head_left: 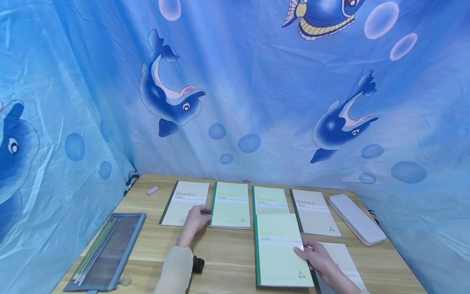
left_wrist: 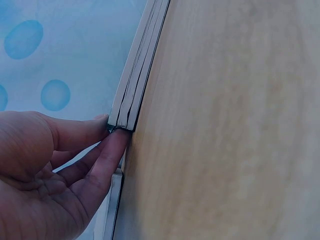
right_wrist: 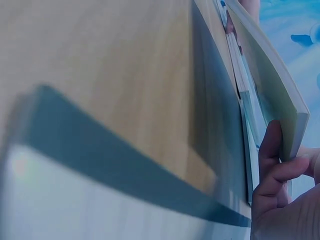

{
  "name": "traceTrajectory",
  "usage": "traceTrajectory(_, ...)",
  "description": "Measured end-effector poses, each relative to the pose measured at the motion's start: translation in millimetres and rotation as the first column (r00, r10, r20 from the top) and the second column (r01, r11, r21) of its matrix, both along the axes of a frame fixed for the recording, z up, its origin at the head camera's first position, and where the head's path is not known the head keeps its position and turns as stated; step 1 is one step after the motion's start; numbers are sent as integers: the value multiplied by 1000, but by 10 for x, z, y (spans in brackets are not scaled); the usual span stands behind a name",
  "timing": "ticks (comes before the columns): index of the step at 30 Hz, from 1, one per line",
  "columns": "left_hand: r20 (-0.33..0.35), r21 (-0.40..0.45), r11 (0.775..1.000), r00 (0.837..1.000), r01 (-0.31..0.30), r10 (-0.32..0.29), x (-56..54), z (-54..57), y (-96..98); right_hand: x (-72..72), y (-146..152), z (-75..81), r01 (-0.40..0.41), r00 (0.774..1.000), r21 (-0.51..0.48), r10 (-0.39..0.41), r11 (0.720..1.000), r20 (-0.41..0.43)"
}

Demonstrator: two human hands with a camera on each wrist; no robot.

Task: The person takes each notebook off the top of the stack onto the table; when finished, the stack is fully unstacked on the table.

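I count four notebooks [head_left: 315, 212] in a row; left hand [head_left: 197, 218] pinches the left green notebook [head_left: 231, 204], right hand [head_left: 318, 257] a raised notebook [head_left: 280, 257]; a lower notebook [head_left: 346, 259], part-hidden, apparently remains unaligned.

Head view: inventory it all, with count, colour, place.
Held notebook: one, pale green, raised right of centre.
Row green notebooks: two, pale green, mid back row.
White notebooks: three, white, back row ends, front right.
Eraser: one, pink, back left.
Case: one, white, back right.
Mesh pouch: one, greyish blue, front left.
Slim sticks: several, green and pale, inside pouch.
Table: one, wooden, beneath notebooks.
Backdrop: one, blue, behind table.
Wrist device: one, black, left wrist.
Left sleeve: one, pale, forearm.
Left hand: one, bare, pinching row's left green notebook.
Right hand: one, bare, gripping held notebook.
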State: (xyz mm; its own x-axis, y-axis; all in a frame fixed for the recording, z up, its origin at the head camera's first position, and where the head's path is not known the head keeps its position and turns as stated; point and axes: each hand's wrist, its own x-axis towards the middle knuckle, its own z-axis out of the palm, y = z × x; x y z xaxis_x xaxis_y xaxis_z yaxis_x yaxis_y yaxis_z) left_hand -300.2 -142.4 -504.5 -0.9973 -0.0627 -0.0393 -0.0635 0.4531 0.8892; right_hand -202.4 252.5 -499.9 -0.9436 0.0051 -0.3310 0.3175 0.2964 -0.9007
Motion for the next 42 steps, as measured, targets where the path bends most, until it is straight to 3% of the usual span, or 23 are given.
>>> traceTrajectory(14,1,13,1000,1000,-7,7,5,27,-11,274,102,-57,-77,997,-49,78,996,21)
traceTrajectory(22,-1,8,1000,1000,-4,4,10,19,-7,362,111,-96,-105,994,45,106,993,-4)
traceTrajectory(29,1,3,1000,1000,-7,7,-3,8,-1,464,130,-139,-128,992,-32,128,991,-15)
traceTrajectory(34,3,14,1000,1000,-9,9,-12,2,3,486,130,-162,-142,990,-49,141,989,-29)
traceTrajectory(42,11,17,1000,1000,-5,5,-14,-15,2,479,129,-180,-167,985,5,168,986,-41)
